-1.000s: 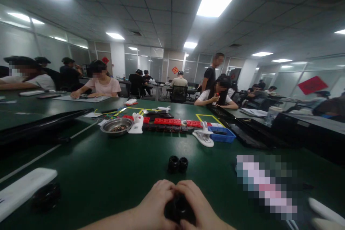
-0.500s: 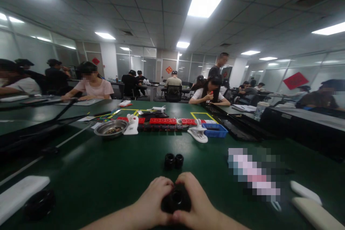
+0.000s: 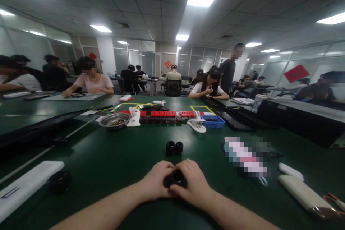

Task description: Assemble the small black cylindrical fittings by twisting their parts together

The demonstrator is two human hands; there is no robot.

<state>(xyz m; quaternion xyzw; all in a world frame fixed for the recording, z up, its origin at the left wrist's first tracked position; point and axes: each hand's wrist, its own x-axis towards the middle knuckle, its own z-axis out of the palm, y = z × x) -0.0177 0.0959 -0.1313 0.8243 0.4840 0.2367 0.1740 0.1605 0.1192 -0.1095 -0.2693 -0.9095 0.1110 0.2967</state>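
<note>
My left hand [image 3: 157, 180] and my right hand [image 3: 194, 180] curl round a black ring-shaped fitting [image 3: 178, 177] low over the green table [image 3: 113, 172]. Its round hole faces up between my thumbs and fingers; much of its body is hidden by them. Just beyond my hands, two smaller black ring-shaped fittings [image 3: 170, 147] stand side by side on the table. Another black ring-shaped fitting [image 3: 59, 182] lies off to the left, beside a long white case [image 3: 35, 179].
Further back are a metal bowl [image 3: 114, 120] of small parts, white clamps [image 3: 197, 123], a red strip [image 3: 163, 114] and a blue tray [image 3: 214, 121]. On the right lie a blurred-out item [image 3: 245, 156] and a beige power bank [image 3: 303, 194]. Other people sit around.
The view has tilted down, so the table and my hands sit higher in the picture. My hands still hold the fitting. A standing person at the back has moved to the right.
</note>
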